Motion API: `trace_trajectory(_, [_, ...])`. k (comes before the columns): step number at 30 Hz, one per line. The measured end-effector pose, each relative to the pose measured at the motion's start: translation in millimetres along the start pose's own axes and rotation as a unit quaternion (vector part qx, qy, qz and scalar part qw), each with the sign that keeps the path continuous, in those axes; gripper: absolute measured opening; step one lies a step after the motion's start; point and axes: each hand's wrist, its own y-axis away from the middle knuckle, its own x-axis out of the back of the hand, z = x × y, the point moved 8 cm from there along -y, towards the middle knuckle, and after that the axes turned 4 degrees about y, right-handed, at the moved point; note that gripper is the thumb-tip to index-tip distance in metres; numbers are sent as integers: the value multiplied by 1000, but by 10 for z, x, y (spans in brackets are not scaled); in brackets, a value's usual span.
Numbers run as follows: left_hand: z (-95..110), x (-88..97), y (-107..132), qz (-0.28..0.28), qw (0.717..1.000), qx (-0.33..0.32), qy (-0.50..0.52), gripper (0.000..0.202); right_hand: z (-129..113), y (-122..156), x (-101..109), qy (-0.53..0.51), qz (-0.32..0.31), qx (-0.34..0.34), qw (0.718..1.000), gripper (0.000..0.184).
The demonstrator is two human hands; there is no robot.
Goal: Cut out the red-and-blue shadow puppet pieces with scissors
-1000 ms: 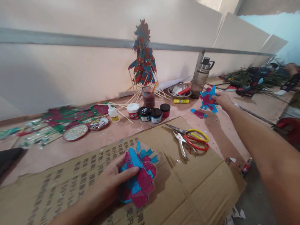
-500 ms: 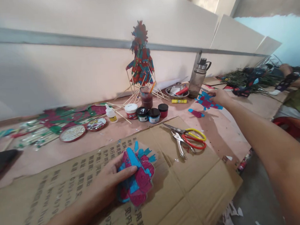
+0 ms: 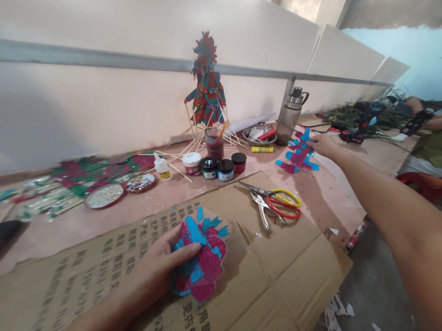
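Observation:
My left hand (image 3: 177,253) is closed around a stack of painted cutouts (image 3: 212,263), blue and magenta with clear edges, above the cardboard sheet (image 3: 284,275). At the right, my right hand (image 3: 320,145) pinches a blue piece of similar blue and magenta cutouts (image 3: 300,157) over the pink table surface. Whether the pieces there are joined or only overlap, I cannot tell. Between the hands, scissors (image 3: 281,199) with red and yellow handles lie on the cardboard, across silver pliers (image 3: 262,210).
Paint jars (image 3: 209,168), a glue bottle (image 3: 163,168) and a cup of dark liquid (image 3: 214,145) stand behind the cardboard. Further back is a painted figure (image 3: 207,83) on sticks. A water bottle (image 3: 290,114) stands near my right hand. Another person's arm (image 3: 435,122) shows at the far right.
My right hand has shifted slightly, and the cutout in it has turned; its blue tip now points up. The left hand holds its stack as before. The view has moved a little.

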Motion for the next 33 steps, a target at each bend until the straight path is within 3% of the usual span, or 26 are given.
trace_trajectory(6, [13,-23,1,0,1000,1,15,48,29,15,-76,-63,-18,-15,998,22])
trace_trajectory(20, [22,-37,3,-3,1000,-8,11,49,255,-16,54,-160,54,-70,983,21])
trace_trajectory(33, [18,-30,4,3,1000,1,13,47,252,148,-38,-212,21,-79,974,16])
